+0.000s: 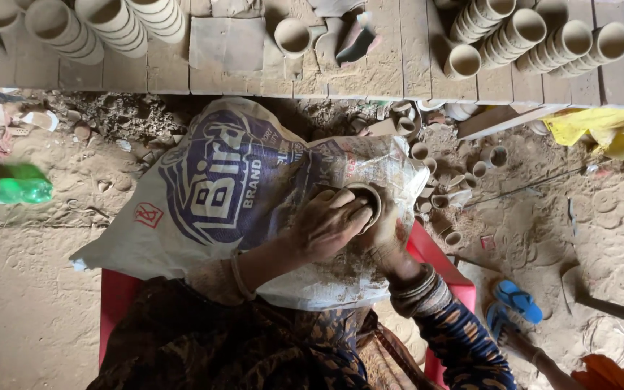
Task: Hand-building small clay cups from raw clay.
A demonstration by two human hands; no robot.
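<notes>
Green plastic bottle (7, 186) lies at far left on the dirt; the printed woven sack (204, 180) covers the lap mid-frame. Left hand (326, 224) wraps over a small clay cup (367, 201), right hand (388, 242) cradles it beneath. Stacked finished cups (536, 32) fill the upper right, so many are done; loose ones (435, 173) lie scattered nearby.

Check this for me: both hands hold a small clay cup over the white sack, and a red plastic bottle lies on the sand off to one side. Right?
Not quite. The head view shows the bottle is green, not red. The rest stands: both hands, left and right, hold a small clay cup over the white sack, with the bottle lying on the sand to one side.
</notes>
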